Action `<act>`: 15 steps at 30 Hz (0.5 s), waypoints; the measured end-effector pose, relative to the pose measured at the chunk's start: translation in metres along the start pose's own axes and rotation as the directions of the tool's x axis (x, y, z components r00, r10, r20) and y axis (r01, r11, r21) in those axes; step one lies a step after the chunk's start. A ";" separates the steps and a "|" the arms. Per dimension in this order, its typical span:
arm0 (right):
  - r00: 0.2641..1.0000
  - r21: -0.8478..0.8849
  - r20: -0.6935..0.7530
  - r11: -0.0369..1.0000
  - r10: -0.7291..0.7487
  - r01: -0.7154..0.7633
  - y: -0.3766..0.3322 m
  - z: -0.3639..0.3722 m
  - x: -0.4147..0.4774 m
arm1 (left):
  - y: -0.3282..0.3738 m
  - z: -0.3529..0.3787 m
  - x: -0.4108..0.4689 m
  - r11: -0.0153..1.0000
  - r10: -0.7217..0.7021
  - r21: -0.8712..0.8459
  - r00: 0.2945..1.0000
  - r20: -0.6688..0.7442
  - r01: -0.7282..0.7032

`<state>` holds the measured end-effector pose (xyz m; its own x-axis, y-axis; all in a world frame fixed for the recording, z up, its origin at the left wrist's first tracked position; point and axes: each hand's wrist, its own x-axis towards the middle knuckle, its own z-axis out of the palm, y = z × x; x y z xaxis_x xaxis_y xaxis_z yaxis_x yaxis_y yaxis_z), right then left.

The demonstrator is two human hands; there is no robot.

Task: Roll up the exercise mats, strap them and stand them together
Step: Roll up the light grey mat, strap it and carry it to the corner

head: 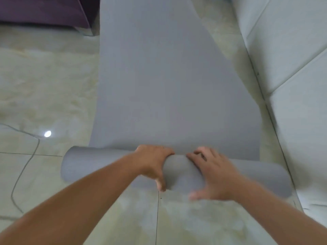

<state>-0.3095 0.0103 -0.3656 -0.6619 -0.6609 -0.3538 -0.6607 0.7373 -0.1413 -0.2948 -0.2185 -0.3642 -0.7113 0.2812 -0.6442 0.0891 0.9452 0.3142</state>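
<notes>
- head view looks down on a grey mat [168, 85] that lies on the tiled floor [44, 96]. its near end is wound into a roll [99, 163], and both hands sit on the middle of this roll.
- the left hand [154, 163] is cupped over the roll, with the fingers curled down on the far side and the thumb on the near side, so it grips the roll.
- the right hand [214, 172] is just beside the left one, and their fingertips are almost touching. it lies flatter: palm and fingers press on the top, and the thumb is spread wide toward the person. it is blurred, so i cannot tell more about its fingers.
- beyond the fingers, most of the mat is flat and unrolled, so i judge that the rolling is only at its start. no strap is in sight.
- to roll well, both hands should push forward with equal force. the roll sticks out far on the outer side of each hand, and these free ends may go loose or run crooked. moving the hands further apart could help, i think.
- on the outer side of the right hand, a white padded seat [292, 68] stands close to the mat edge, and the roll end may rub on it.
- on the outer side of the left hand, a thin cable [24, 170] lies on the floor, well apart from the roll.
</notes>
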 end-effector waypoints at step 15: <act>0.933 0.187 0.343 0.966 0.109 -0.181 -0.001 -0.019 0.020 | 0.009 0.036 -0.034 0.949 0.092 0.314 0.979 -0.183 -0.031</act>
<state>-0.3286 -0.0067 -0.3546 -0.5681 -0.4881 -0.6626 -0.4517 0.8580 -0.2448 -0.2450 -0.2139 -0.3643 -0.8158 0.3320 -0.4735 0.3250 0.9405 0.0994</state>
